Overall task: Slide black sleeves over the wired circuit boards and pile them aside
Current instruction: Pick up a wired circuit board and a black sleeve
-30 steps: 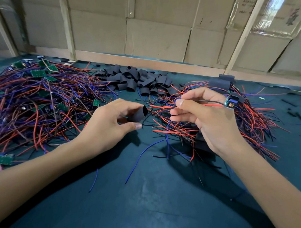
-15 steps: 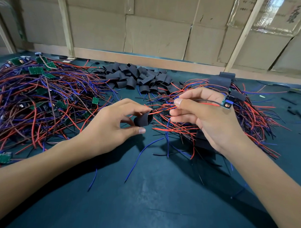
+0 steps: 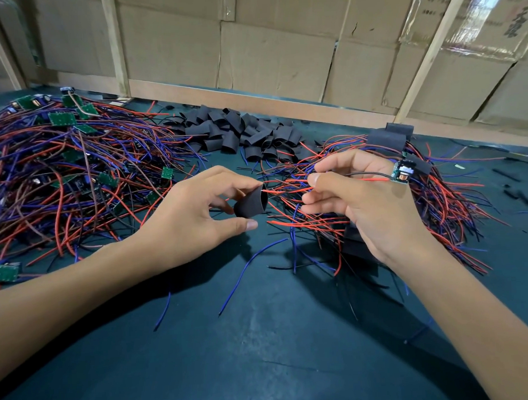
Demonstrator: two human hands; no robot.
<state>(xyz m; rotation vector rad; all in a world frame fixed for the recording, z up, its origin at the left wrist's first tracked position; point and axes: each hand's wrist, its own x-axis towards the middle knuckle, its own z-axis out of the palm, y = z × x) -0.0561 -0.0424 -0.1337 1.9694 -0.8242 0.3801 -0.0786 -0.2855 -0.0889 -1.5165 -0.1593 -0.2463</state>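
My left hand (image 3: pixel 194 217) pinches a short black sleeve (image 3: pixel 251 203) between thumb and fingers, its open end turned right. My right hand (image 3: pixel 364 202) holds the red and black wires of a small circuit board (image 3: pixel 401 172), which sticks out to the right of the hand. The tip of a red wire touches the sleeve's mouth. A heap of loose black sleeves (image 3: pixel 239 132) lies at the back middle. Bare wired boards form a big tangle (image 3: pixel 61 165) on the left. Sleeved boards with wires are piled (image 3: pixel 421 194) under and behind my right hand.
The dark green table top (image 3: pixel 261 334) stretches toward me, with a few stray blue wires (image 3: pixel 250 269) on it. A wooden rail (image 3: pixel 253 101) and cardboard panels close off the back. Small black scraps (image 3: pixel 517 191) lie at the far right.
My left hand has turned the sleeve so its opening faces the right hand. Both hands moved slightly closer, and the wire ends now reach the sleeve's mouth.
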